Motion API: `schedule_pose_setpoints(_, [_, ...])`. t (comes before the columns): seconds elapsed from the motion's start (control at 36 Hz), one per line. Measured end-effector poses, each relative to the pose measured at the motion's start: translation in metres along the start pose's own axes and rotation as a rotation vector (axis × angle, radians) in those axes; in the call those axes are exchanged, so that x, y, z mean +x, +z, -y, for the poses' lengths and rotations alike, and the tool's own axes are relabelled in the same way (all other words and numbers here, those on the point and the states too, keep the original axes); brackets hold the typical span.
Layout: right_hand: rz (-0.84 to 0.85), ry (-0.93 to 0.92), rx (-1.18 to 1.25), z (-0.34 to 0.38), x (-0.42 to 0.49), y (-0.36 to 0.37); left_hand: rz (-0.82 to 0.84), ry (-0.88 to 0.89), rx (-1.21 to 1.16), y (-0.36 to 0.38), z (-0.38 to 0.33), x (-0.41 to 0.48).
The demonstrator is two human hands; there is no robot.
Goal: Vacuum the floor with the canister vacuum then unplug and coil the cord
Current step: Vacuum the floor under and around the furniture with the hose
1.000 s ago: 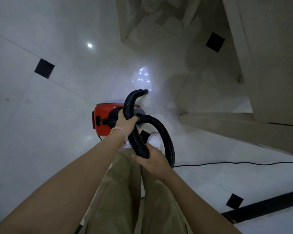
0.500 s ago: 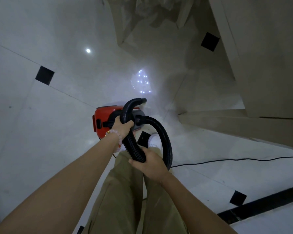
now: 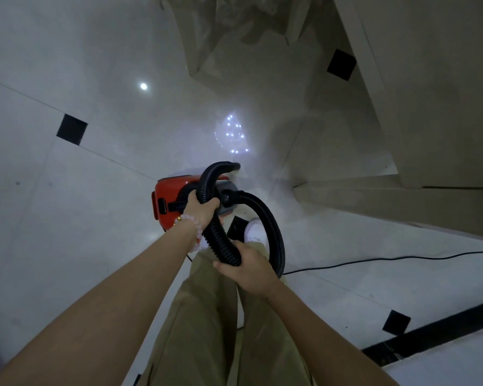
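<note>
A red canister vacuum (image 3: 169, 196) sits on the glossy white tiled floor (image 3: 76, 207) in front of my feet. Its black ribbed hose (image 3: 271, 227) loops from the canister's top, round to the right and back up between my hands. My left hand (image 3: 200, 208), with a bead bracelet on the wrist, is closed round the hose's upper part just over the canister. My right hand (image 3: 246, 267) grips the hose lower down, near my knees. The hose's open end (image 3: 232, 166) curves over the canister. A thin black cord (image 3: 374, 260) runs along the floor to the right edge.
A beige step or plinth (image 3: 388, 201) and a tall beige wall (image 3: 430, 93) stand close on the right. Wrapped beige furniture legs (image 3: 195, 37) rise at the top centre. Small black inset tiles (image 3: 71, 129) dot the floor. A black strip (image 3: 430, 334) crosses the lower right.
The view has tilted slightly, so the vacuum and the hands sit a little lower in the frame. Both hands keep their grip on the hose; my right hand has slid slightly.
</note>
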State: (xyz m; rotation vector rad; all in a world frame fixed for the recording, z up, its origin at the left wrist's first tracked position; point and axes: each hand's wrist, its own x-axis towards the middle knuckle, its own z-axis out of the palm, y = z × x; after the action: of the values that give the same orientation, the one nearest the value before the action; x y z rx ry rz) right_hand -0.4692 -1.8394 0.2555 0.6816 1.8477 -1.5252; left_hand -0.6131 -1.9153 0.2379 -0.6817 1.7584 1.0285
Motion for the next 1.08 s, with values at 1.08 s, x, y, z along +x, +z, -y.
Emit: schedule_pose_setpoints(1.08, [-0.134,0.200,-0.023,-0.009,0.049,-0.031,0.159,0.009,-0.192,0.030,-0.017,0.068])
